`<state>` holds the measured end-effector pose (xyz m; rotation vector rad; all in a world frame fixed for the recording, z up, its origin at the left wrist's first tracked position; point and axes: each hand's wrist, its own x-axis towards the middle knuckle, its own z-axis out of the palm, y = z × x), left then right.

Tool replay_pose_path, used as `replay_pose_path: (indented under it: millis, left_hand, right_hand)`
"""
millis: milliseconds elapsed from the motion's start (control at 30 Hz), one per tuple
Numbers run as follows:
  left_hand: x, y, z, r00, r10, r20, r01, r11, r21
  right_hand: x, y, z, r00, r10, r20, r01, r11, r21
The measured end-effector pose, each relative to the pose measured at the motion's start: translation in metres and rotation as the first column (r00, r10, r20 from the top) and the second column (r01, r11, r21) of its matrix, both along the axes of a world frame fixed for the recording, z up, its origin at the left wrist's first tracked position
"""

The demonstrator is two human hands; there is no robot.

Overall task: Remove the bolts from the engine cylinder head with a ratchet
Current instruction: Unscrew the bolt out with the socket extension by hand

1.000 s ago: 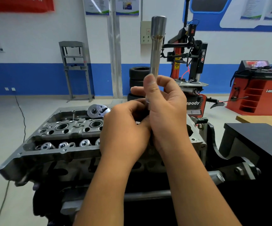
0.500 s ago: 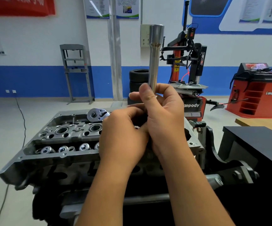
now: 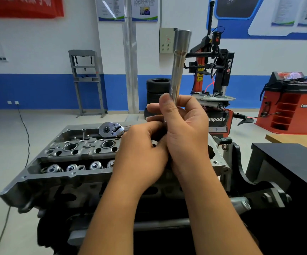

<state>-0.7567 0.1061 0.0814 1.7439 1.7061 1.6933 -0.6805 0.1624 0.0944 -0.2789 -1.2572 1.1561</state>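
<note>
Both forearms rise from the bottom edge and meet mid-frame. The right hand point(image 3: 185, 133) is wrapped round a long silver socket point(image 3: 179, 67), thumb pressed on its shaft, the tool standing nearly upright with its wide end at the top. The left hand point(image 3: 141, 153) curls in against the socket's lower end; what its fingers hold, I cannot tell. Behind them the engine head point(image 3: 60, 162) fills centre left, valve springs showing. On its far edge lies the ratchet point(image 3: 112, 130), head exposed. Further back, stacked tyres point(image 3: 157, 89), a tyre changer point(image 3: 217, 74) and a red machine point(image 3: 292, 103) at the right.
</note>
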Motion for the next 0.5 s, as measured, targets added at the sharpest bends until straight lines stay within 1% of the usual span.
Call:
replay_pose_path:
  millis: [67,200,300,333,400,467,500]
  left_hand:
    - [-0.0003,-0.0004,0.0005,1.0,-0.019,0.014,0.019,1.0,-0.009]
    - [0.0019,0.0013,-0.0019,0.996,0.087,0.036,-0.087,0.996,0.006]
    - [0.0019,0.0029,-0.0029,0.989,0.144,0.037,-0.145,0.989,0.015]
    - [0.0013,0.003,-0.0029,0.99,0.135,0.029,-0.136,0.991,0.018]
    - [0.0,0.0028,-0.002,0.998,0.063,0.023,-0.063,0.998,0.014]
    - [-0.0013,0.0019,-0.0007,0.999,-0.016,0.033,0.016,1.0,-0.003]
    - [-0.0014,0.0015,-0.0003,0.999,-0.029,0.041,0.029,1.0,-0.007]
  right_hand:
    - [0.0,0.0001,0.0004,1.0,-0.006,-0.002,0.006,1.0,-0.011]
    - [-0.0002,-0.0006,0.0,0.999,0.037,0.019,-0.037,0.999,-0.037]
    - [-0.0001,-0.0009,-0.0001,0.999,0.049,-0.003,-0.049,0.998,-0.027]
    - [0.0,-0.0004,-0.0003,0.999,0.041,-0.011,-0.042,0.999,-0.021]
    - [-0.0002,0.0009,-0.0008,0.999,0.028,-0.017,-0.028,1.0,-0.002]
    - [-0.0007,0.002,-0.001,1.0,0.026,-0.004,-0.026,1.0,0.005]
    - [-0.0009,0.0024,-0.0011,1.0,0.023,0.006,-0.023,1.0,0.003]
